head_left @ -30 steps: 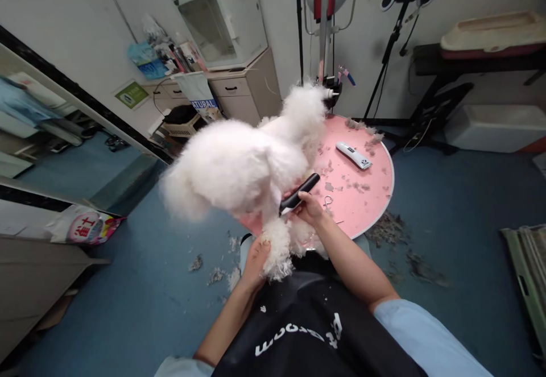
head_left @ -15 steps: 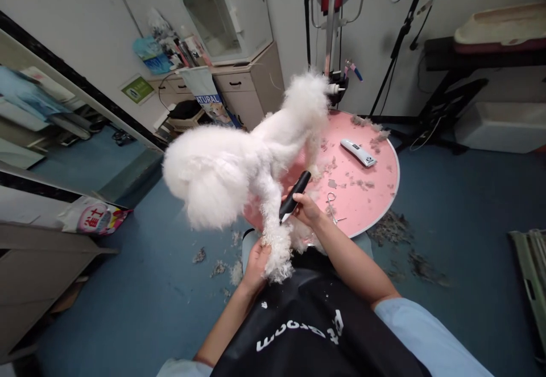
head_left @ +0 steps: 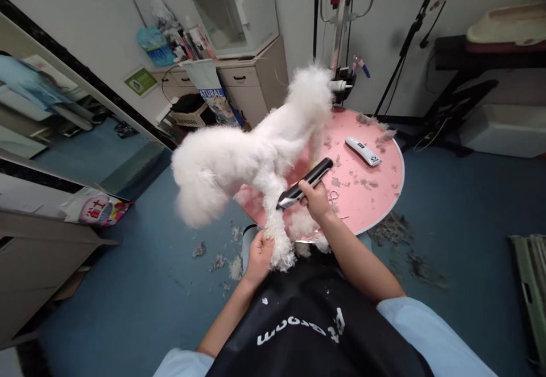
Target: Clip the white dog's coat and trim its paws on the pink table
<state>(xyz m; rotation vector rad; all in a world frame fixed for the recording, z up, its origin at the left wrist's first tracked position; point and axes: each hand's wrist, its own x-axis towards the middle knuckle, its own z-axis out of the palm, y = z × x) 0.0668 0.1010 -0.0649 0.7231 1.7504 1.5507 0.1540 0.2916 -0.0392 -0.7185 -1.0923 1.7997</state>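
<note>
Clippers [head_left: 313, 175], clamped in right-hand grip [head_left: 316, 199], slant flatter than before; left-hand grip [head_left: 259, 256] clasps foreleg [head_left: 277, 224].

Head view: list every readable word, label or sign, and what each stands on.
"Groom": apron, upside down to the camera; the short word beside it is creased and unclear.
"ATURAL": printed sheet; any letter before it is unclear.
"士": pink-and-white bag; the character before it is uncertain.
Too small or blurred: green sign, blue pack, white clipper.

L hand [head_left: 260, 256] in pinch grip; R hand [head_left: 316, 201] further fwd, thumb on top; forearms [head_left: 362, 260] angled inward
</note>
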